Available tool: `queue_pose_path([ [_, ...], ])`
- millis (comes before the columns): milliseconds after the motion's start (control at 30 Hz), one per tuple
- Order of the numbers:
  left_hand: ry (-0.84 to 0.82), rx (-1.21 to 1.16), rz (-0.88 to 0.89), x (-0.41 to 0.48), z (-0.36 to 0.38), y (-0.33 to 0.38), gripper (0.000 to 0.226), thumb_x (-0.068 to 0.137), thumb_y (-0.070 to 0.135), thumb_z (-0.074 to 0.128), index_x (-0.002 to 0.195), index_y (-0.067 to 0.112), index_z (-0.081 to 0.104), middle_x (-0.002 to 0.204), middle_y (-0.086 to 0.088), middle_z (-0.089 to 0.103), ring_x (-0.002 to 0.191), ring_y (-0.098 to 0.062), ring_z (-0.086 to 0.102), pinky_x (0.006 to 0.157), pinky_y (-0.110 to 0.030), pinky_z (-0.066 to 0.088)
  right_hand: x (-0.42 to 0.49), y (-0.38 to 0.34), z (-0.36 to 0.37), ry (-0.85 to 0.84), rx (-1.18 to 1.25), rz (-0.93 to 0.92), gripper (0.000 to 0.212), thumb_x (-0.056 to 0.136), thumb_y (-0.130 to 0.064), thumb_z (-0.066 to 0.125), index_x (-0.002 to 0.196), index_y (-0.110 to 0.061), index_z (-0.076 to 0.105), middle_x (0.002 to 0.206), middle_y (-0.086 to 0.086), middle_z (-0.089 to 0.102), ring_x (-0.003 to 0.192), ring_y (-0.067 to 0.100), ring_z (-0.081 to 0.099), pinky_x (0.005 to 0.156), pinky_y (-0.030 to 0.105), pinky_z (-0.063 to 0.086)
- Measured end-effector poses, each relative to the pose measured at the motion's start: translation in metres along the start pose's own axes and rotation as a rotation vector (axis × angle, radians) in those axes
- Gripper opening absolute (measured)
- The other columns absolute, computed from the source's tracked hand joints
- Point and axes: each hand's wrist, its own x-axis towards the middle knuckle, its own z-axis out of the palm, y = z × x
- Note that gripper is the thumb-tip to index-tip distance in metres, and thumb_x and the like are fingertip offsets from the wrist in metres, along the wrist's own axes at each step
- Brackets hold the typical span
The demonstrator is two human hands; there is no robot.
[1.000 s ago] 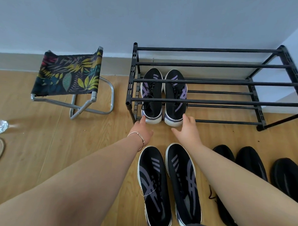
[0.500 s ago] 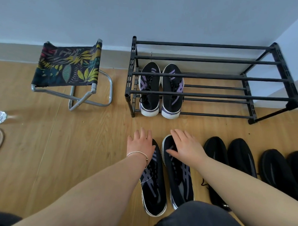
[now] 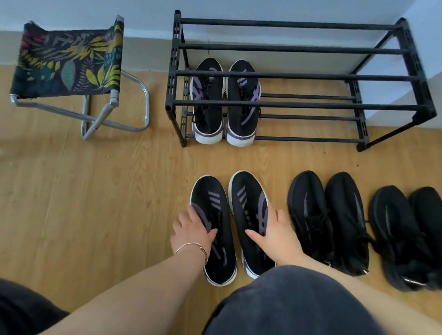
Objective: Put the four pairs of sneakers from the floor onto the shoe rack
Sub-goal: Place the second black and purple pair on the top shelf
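Sneakers in black and purple (image 3: 234,225) lie at 6 o'clock on the wooden floor (image 3: 114,188), each covered by 1 spread hand: left hand (image 3: 191,235), right hand (image 3: 277,235). At 12 o'clock, a matching pair (image 3: 223,102) sits in the black shoe rack (image 3: 300,76). 2 black pairs (image 3: 363,227) are seen at 3 o'clock, a folding stool (image 3: 68,69) at 10.

No readable text, label, brand or number anywhere in view.
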Motion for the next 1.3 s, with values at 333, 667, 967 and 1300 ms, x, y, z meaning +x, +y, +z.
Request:
queue_pose_path([
  [333, -0.118, -0.590, -0.233, -0.002, 0.006, 0.004, 0.061, 0.090, 0.036, 0.070, 0.135, 0.008, 0.038, 0.132, -0.017, 0.056, 0.116, -0.038, 0.060, 0.092, -0.044, 0.053, 0.005, 0.004, 0.009, -0.135, 0.405, 0.311, 0.076, 0.083, -0.056, 0.071, 0.142, -0.015, 0.048, 0.139, 0.006, 0.058, 0.125, 0.027, 0.056, 0.101, 0.044, 0.051],
  [667, -0.140, -0.798, -0.221, 0.009, 0.000, -0.019, 0.058, 0.092, 0.020, 0.070, 0.142, 0.015, 0.041, 0.123, -0.010, 0.068, 0.106, -0.029, 0.067, 0.079, -0.029, 0.049, 0.010, 0.008, 0.008, -0.149, 0.554, 0.339, 0.060, 0.089, -0.034, 0.074, 0.138, -0.009, 0.052, 0.129, 0.008, 0.064, 0.116, 0.025, 0.061, 0.097, 0.036, 0.051],
  [967, -0.160, -0.918, -0.185, 0.017, -0.031, -0.025, 0.051, 0.084, 0.013, 0.078, 0.130, 0.010, 0.057, 0.100, -0.002, 0.067, 0.092, -0.027, 0.069, 0.086, -0.047, 0.060, 0.014, 0.005, -0.021, -0.255, 0.562, 0.344, 0.053, 0.083, -0.034, 0.081, 0.122, -0.014, 0.051, 0.109, 0.002, 0.062, 0.102, 0.023, 0.065, 0.089, 0.046, 0.059],
  [1300, -0.109, -1.012, -0.104, -0.002, -0.089, -0.021, 0.050, 0.088, 0.005, 0.074, 0.134, 0.007, 0.055, 0.100, -0.003, 0.064, 0.094, -0.027, 0.067, 0.083, -0.044, 0.061, 0.015, -0.019, -0.103, -0.304, 0.529, 0.237, 0.045, 0.081, -0.025, 0.084, 0.110, -0.014, 0.051, 0.111, 0.007, 0.059, 0.096, 0.022, 0.066, 0.073, 0.034, 0.064],
])
